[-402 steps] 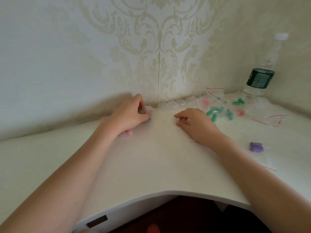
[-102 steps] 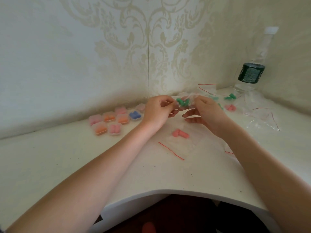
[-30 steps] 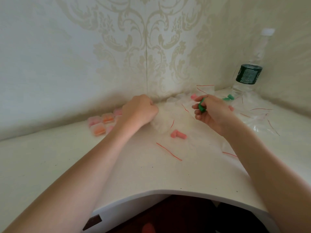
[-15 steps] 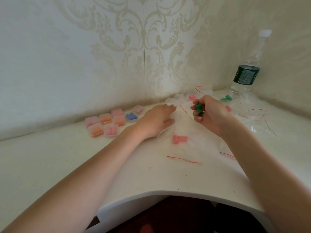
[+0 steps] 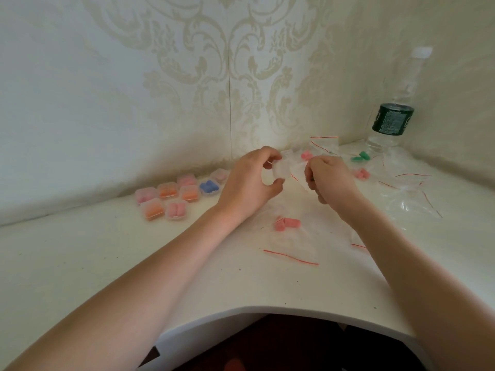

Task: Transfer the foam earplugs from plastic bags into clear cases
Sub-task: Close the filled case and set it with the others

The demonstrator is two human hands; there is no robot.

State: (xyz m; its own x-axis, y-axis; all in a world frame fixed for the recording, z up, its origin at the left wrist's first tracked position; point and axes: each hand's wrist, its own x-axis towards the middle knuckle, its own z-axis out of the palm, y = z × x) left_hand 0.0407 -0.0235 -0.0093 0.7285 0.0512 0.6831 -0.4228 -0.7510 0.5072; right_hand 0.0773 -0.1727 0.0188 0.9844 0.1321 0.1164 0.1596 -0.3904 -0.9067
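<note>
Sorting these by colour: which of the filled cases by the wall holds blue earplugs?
The blue case, in the group's back row just left of the left hand; the other filled cases hold pink or orange.

Matt white tabletop (image 5: 107, 263), clear glossy plastic bags (image 5: 409, 202), matt foam earplugs (image 5: 288, 223), clear plastic bottle (image 5: 388, 124)
</note>
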